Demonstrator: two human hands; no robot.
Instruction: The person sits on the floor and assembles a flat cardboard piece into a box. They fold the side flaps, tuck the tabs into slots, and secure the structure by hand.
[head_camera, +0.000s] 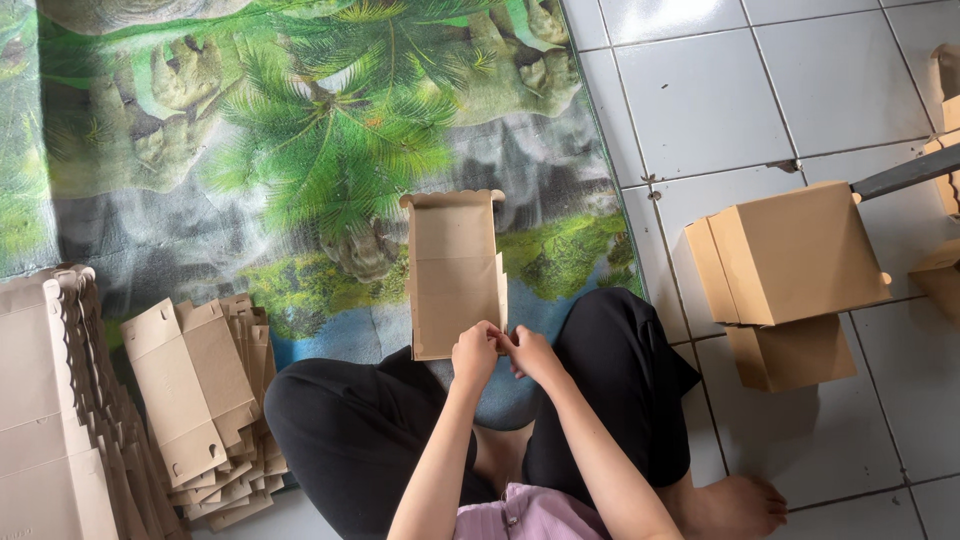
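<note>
Left hand (474, 352) and right hand (530, 352) pinch, apparently closed, the near edge of a flat brown cardboard box blank (452, 270), extending away over the palm-printed mat (250, 150), presumably for folding.

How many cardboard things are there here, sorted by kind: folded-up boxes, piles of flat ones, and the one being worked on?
Folded-up boxes right of the mat, fully in view: 2 (upper box, lower box)
Piles of flat blanks: 2 (small pile, large pile)
Box in hand: 1
Total: 5
</note>
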